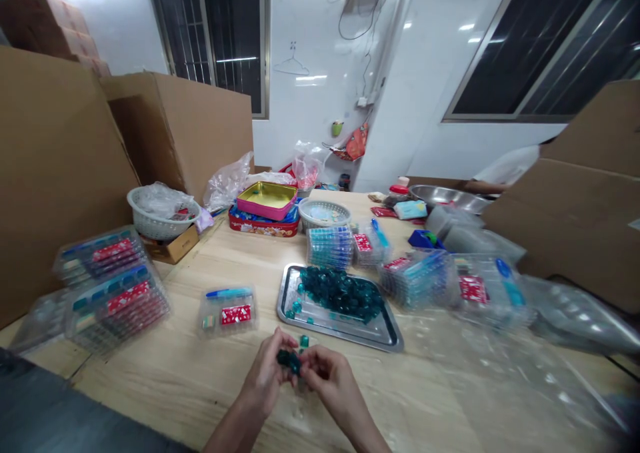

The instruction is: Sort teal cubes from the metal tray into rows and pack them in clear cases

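Observation:
My left hand (267, 373) and my right hand (327, 373) meet just above the wooden table (210, 373), fingers pinched together around several small teal cubes (289, 358). One more teal cube (303, 340) sits at the fingertips. Just beyond them lies a metal tray (385, 336) with a heap of the same teal cubes (343, 293). A clear plastic pack (227, 310) with a blue pen and a red card lies to the left of the tray.
Stacks of filled clear packs stand at the left (117, 303), behind the tray (330, 246) and at the right (450, 283). White baskets (160, 216), a tin box (266, 200), cardboard boxes (55, 173) and a steel bowl (450, 196) ring the table. Another person's sleeve (507, 166) shows far right.

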Demonstrator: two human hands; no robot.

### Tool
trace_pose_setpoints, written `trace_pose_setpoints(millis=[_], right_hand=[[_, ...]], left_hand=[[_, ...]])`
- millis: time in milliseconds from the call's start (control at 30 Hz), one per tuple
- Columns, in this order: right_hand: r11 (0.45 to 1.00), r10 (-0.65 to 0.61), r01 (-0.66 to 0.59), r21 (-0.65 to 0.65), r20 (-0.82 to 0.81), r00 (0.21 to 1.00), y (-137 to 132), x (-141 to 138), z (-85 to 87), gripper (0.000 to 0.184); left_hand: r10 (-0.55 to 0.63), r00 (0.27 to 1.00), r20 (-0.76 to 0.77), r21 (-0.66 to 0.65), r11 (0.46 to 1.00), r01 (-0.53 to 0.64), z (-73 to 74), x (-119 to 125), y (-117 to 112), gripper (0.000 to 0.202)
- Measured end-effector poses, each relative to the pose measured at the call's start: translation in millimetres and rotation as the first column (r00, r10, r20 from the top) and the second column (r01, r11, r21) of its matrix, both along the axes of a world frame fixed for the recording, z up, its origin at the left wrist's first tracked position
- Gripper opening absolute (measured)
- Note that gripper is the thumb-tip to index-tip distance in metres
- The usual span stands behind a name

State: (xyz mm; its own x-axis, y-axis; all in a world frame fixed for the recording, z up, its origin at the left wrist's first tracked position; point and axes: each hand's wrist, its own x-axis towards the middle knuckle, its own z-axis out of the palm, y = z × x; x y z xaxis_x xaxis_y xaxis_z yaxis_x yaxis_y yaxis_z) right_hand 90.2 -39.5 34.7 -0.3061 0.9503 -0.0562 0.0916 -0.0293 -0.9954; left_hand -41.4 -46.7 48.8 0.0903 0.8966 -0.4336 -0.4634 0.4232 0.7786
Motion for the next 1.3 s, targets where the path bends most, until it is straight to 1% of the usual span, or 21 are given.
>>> trace_pose_setpoints(millis=[67, 100, 133, 200, 300, 367, 467, 500, 567, 633, 700, 833, 933, 1000, 1100, 1167, 1233, 1300], right_hand=[[0.994, -0.043, 0.029, -0.104, -0.134, 0.990, 2, 3, 0.6, 0.016], [0.990, -0.065, 0.042, -0.137, -0.168, 0.984, 3, 4, 0.7, 0.021], [0.987, -0.079, 0.051, -0.154, -0.183, 0.980, 3, 6, 0.5, 0.024], [0.988, -0.077, 0.053, -0.146, -0.171, 0.982, 4, 7, -1.0, 0.027], [0.997, -0.052, 0.047, -0.054, -0.085, 0.995, 4, 8, -3.7, 0.026], [0.997, -0.065, 0.065, 0.032, -0.011, 0.998, 3, 8, -3.9, 0.021], [0.984, -0.106, 0.093, 0.152, 0.082, 0.991, 1, 7, -1.6, 0.012], [0.980, -0.116, 0.097, 0.175, 0.107, 0.987, 0, 7, -0.9, 0.011], [0.979, -0.126, 0.100, 0.178, 0.143, 0.982, 0, 7, -1.0, 0.009], [0.986, -0.118, 0.098, 0.136, 0.145, 0.982, 0, 6, -3.1, 0.010], [0.994, -0.091, 0.084, 0.069, 0.101, 0.991, 1, 7, -6.1, 0.011], [0.996, -0.052, 0.046, -0.078, -0.084, 0.995, 0, 6, -7.5, 0.011], [0.985, -0.070, 0.033, -0.169, -0.217, 0.974, -3, 4, -3.6, 0.012], [0.979, -0.085, 0.032, -0.203, -0.261, 0.962, -5, 3, -1.0, 0.012], [0.972, -0.103, 0.038, -0.231, -0.274, 0.956, -5, 2, -0.3, 0.013], [0.970, -0.109, 0.043, -0.239, -0.268, 0.957, -4, 2, -3.3, 0.014], [0.971, -0.096, 0.039, -0.238, -0.231, 0.968, -4, 3, -9.9, 0.014], [0.973, -0.068, 0.029, -0.228, -0.165, 0.984, -4, 4, -19.6, 0.012]], left_hand=[[-0.034, 0.996, 0.079, -0.016, 0.999, 0.036, 0.8, -4, -1, 0.038], [-0.058, 0.994, 0.094, -0.020, 0.998, 0.060, 0.7, -5, -1, 0.034], [-0.074, 0.993, 0.089, -0.019, 0.997, 0.076, 0.3, -6, -3, 0.033], [-0.065, 0.997, 0.034, -0.003, 0.998, 0.065, -1.0, -5, -6, 0.034], [-0.036, 0.996, -0.088, 0.056, 0.998, 0.041, -3.4, 0, -10, 0.032], [-0.031, 0.988, -0.154, 0.080, 0.996, 0.043, -5.4, 2, -10, 0.033], [-0.018, 0.968, -0.251, 0.083, 0.996, 0.040, -8.6, 4, -10, 0.043], [-0.016, 0.961, -0.276, 0.083, 0.996, 0.041, -9.5, 4, -9, 0.046], [-0.017, 0.954, -0.300, 0.084, 0.995, 0.045, -10.2, 4, -9, 0.048], [-0.020, 0.958, -0.285, 0.080, 0.996, 0.045, -9.1, 4, -10, 0.048], [-0.050, 0.969, -0.242, 0.073, 0.995, 0.070, -6.7, 3, -11, 0.045], [-0.151, 0.983, -0.103, 0.026, 0.988, 0.155, -2.2, -2, -11, 0.042], [-0.204, 0.979, 0.009, -0.026, 0.979, 0.204, -1.8, -8, -8, 0.041], [-0.236, 0.971, 0.039, -0.042, 0.971, 0.237, -2.4, -10, -7, 0.036], [-0.262, 0.965, 0.016, -0.048, 0.964, 0.262, -3.8, -12, -5, 0.034], [-0.299, 0.954, -0.025, -0.055, 0.953, 0.297, -5.5, -13, -5, 0.031], [-0.347, 0.932, -0.100, -0.083, 0.937, 0.340, -8.5, -14, -4, 0.026], [-0.367, 0.902, -0.228, -0.129, 0.930, 0.345, -13.0, -14, -5, 0.022]])
